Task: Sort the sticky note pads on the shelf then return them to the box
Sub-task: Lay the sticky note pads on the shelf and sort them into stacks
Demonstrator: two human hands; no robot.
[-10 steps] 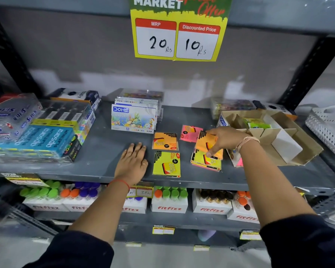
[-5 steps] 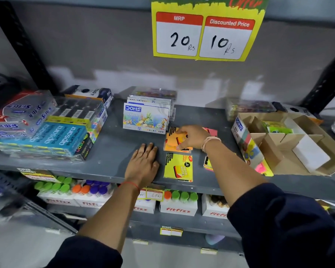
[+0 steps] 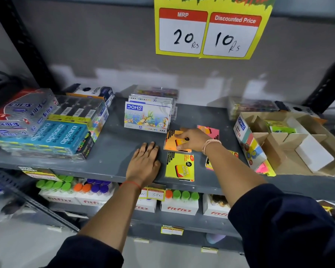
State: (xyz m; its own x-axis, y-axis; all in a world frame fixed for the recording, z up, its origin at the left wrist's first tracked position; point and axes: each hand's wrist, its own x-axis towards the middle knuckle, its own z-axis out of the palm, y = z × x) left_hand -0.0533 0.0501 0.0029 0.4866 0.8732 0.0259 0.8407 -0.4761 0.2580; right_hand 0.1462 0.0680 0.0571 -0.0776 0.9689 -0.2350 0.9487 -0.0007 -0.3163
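Crowding the grey metal shelf (image 3: pixel 112 151) are many boxed goods, and the orange sticky note pad (image 3: pixel 172 141) near its middle serves as the landmark here. Directly behind that pad stands a white DOMS oil pastels box (image 3: pixel 148 118), fronting a short row of similar boxes. Far to the pad's left lies a shrink-wrapped pile of blue Apsara Platinum pencil boxes (image 3: pixel 52 135). Well to the pad's right sits an open brown cardboard box with dividers (image 3: pixel 290 144), holding one green pad (image 3: pixel 280 127) in a rear compartment.

Four sticky note packs show on the shelf itself: the orange one, one yellow pad with black and red print (image 3: pixel 180 167) just in front of it, one pink pad (image 3: pixel 211 131) just behind and to its right, and one more pack (image 3: pixel 209 164) to its front right, mostly hidden by the right forearm, so its colours are unclear.

The right hand (image 3: pixel 191 140) rests on top of the orange pad, fingers curled and pressing down on it; a firm grip cannot be told. The left hand (image 3: pixel 145 161) lies flat and spread on the bare shelf just left of the orange and yellow pads, holding nothing. A yellow price sign (image 3: pixel 211 31) hangs above, behind the pad.
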